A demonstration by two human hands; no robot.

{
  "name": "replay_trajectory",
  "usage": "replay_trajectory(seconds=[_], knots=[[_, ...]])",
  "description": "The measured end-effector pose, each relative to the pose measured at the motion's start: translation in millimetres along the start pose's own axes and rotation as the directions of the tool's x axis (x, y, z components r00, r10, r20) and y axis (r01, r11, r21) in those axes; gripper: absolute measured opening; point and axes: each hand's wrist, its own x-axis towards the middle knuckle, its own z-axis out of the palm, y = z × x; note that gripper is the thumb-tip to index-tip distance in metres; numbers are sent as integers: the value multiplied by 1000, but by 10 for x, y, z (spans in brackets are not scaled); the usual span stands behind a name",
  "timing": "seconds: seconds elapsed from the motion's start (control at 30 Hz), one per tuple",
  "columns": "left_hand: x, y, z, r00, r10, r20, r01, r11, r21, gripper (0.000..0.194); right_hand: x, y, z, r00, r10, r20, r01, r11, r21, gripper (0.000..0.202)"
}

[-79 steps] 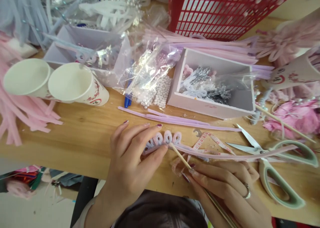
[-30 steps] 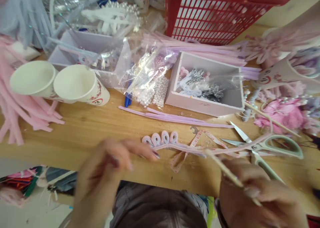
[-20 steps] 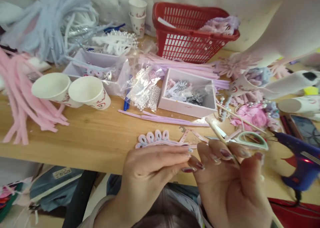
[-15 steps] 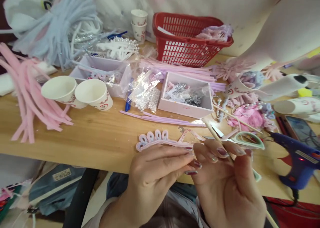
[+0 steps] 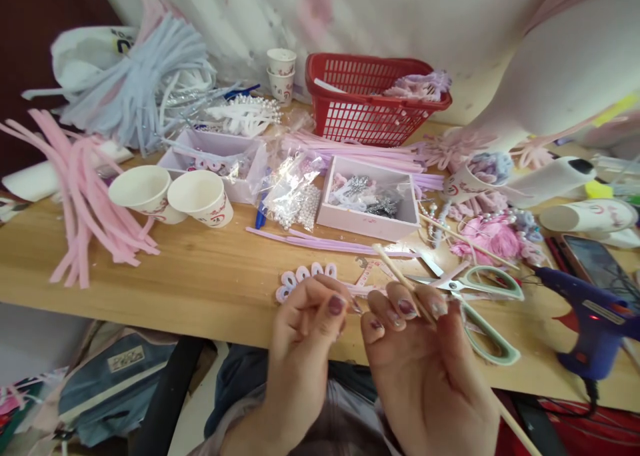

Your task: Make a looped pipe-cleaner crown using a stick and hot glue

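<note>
My right hand (image 5: 425,363), palm turned up, grips a thin wooden stick (image 5: 393,264) between thumb and fingers. The stick slants from the tabletop area down past my wrist. Beside it, my left hand (image 5: 305,356) is closed, thumb against curled fingertips; whatever may be in the pinch is hidden. Just behind the left fingers lies a looped pink-and-blue pipe cleaner piece (image 5: 301,274), its strip running right, partly covered. Scissors with pale green handles (image 5: 493,283) lie spread on the table beyond my right hand, with a printed measuring tape (image 5: 370,269) near their tips.
A blue glue gun (image 5: 590,316) with a red light lies at the right, near a phone (image 5: 600,263). Paper cups (image 5: 203,203), pink pipe cleaners (image 5: 80,196), a lilac box (image 5: 367,226), a pearl bag (image 5: 295,196) and a red basket (image 5: 375,119) stand behind.
My hands have drawn apart; the left has moved away from the right fingertips and turned thumb-up. The stick has shifted left with my right hand, and more of the scissors shows.
</note>
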Motion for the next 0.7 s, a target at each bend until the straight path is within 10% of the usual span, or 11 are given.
replay_trajectory(seconds=[0.2, 0.4, 0.5, 0.7], knots=[[85, 375, -143, 990, 74, -119, -75, 997, -5, 32, 12, -252, -327, 951, -309, 33, 273, 781, -561, 19], [31, 405, 0, 1000, -1, 15, 2, 994, -113, 32, 50, -5, -13, 886, 62, 460, 348, 568, -746, 68], [-9, 496, -61, 999, 52, 5, -52, 998, -47, 37, 149, 60, -5, 830, -71, 553, 495, 551, -672, 31], [72, 663, -338, 937, 337, -92, -279, 882, 381, 58, 100, -379, -444, 852, -370, 370, 460, 196, -866, 25]])
